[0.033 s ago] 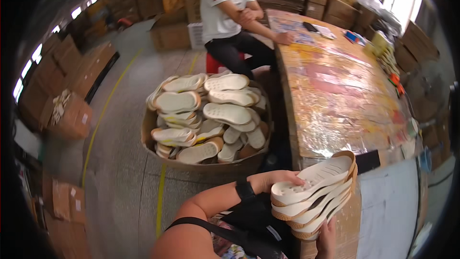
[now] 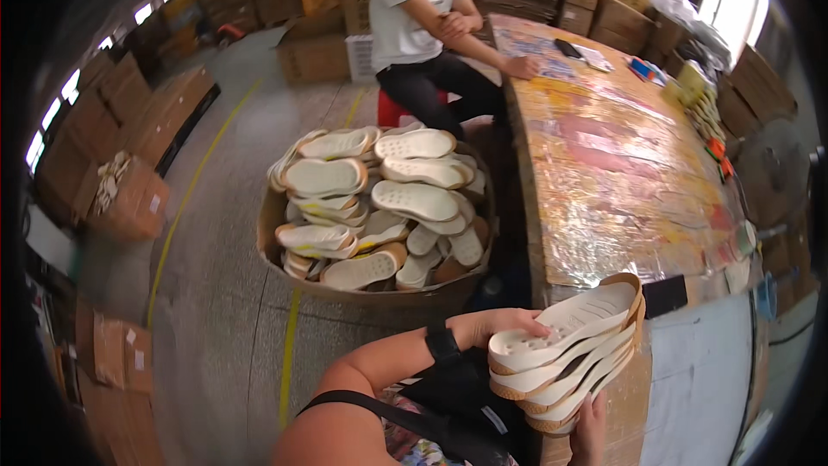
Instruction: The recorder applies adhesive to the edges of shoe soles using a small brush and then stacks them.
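Note:
A stack of several cream shoe soles (image 2: 565, 354) with tan edges is held in front of me, over the near end of the table. My left hand (image 2: 516, 325) grips its left side, thumb on the perforated footbed of the top sole and the other fingers hidden. Beneath the stack, at its lower right, my right hand (image 2: 589, 423) is closed on the bottom soles. To the left, a large open carton (image 2: 371, 295) on the floor is heaped with similar soles (image 2: 414, 200).
A long table (image 2: 630, 181) covered in shiny film runs away on the right, a dark phone (image 2: 567, 49) at its far end. Someone in a white shirt (image 2: 418, 13) sits at its far left corner, one hand resting on it. Stacked cartons (image 2: 172, 116) line the left side.
The whole scene has shifted slightly to the right in view. My hands and the stack of soles keep almost the same place.

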### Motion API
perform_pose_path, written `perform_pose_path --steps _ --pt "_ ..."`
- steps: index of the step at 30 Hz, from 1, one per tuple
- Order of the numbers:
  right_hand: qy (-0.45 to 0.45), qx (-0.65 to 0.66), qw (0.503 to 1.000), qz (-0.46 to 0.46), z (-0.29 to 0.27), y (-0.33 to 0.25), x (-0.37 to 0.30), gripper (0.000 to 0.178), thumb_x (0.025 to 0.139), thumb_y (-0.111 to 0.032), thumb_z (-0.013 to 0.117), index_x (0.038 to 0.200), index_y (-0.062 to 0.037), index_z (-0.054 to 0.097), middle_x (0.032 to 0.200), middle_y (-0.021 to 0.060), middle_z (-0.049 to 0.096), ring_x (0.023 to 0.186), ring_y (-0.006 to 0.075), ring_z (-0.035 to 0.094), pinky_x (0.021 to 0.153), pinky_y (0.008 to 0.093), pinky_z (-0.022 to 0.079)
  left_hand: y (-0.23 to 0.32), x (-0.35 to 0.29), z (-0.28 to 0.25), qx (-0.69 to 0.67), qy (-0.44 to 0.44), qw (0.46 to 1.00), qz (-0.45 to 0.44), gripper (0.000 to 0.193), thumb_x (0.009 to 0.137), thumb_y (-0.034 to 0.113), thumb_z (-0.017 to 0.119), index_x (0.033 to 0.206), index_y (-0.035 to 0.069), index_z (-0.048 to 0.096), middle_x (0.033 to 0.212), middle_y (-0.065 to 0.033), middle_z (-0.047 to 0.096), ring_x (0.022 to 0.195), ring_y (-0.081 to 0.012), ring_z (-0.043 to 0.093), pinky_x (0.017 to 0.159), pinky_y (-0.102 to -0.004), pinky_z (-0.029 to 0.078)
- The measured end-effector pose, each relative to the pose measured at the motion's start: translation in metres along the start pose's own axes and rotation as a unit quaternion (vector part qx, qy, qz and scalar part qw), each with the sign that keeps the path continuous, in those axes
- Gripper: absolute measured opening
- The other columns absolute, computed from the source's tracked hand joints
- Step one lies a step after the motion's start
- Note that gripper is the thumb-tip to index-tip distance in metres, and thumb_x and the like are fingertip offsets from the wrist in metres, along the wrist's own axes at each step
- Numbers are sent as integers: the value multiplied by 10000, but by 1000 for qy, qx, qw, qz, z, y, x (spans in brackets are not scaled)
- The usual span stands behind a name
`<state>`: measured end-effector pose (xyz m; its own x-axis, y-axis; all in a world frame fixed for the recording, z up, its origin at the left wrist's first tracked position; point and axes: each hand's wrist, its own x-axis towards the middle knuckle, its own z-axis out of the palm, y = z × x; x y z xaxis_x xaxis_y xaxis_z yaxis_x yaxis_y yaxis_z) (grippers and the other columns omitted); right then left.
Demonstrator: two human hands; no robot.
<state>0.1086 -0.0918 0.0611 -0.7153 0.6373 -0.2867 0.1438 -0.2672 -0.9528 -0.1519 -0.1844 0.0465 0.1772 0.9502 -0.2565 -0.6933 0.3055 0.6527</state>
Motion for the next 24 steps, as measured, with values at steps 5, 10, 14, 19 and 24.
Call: perform_pose_path --steps 5,10,14,19,24 --pt "-33 -44 998 -14 52 -15 10 437 911 -91 420 1311 28 289 1276 127 421 1149 192 420 972 297 317 -11 -49 -32 19 8 998 65 462 860 186 562 1261 12 413 1135 -44 545 947 -95 539 837 -234 429" --pt "-153 -31 987 -31 144 -36 60 501 861 -80 522 1297 14 294 1243 103 438 1133 156 421 956 295 339 53 -154 -58 66 189 970 138 411 827 146 583 1198 14 465 1057 -47 576 893 -101 564 781 -245 467" --pt "-240 25 969 -47 216 -4 118 537 870 -140 543 1308 17 277 1260 115 426 1141 181 424 959 287 340 97 -198 -126 66 259 927 264 399 852 145 530 1215 1 450 1084 -89 577 879 -124 587 792 -266 481" --pt "-318 -186 928 -47 226 76 128 492 859 -269 565 1228 31 439 1170 173 540 1053 219 534 889 300 410 49 -260 -267 413 630 608 251 681 816 331 614 1312 -36 326 1206 -180 499 1114 -219 479 947 -312 364" --pt "-370 -235 895 85 188 64 96 375 866 -257 557 1136 2 537 1025 106 619 914 152 583 812 268 448 -42 -175 -243 626 587 511 48 714 741 498 603 1316 135 386 1394 -222 227 1279 -407 196 1023 -492 191"
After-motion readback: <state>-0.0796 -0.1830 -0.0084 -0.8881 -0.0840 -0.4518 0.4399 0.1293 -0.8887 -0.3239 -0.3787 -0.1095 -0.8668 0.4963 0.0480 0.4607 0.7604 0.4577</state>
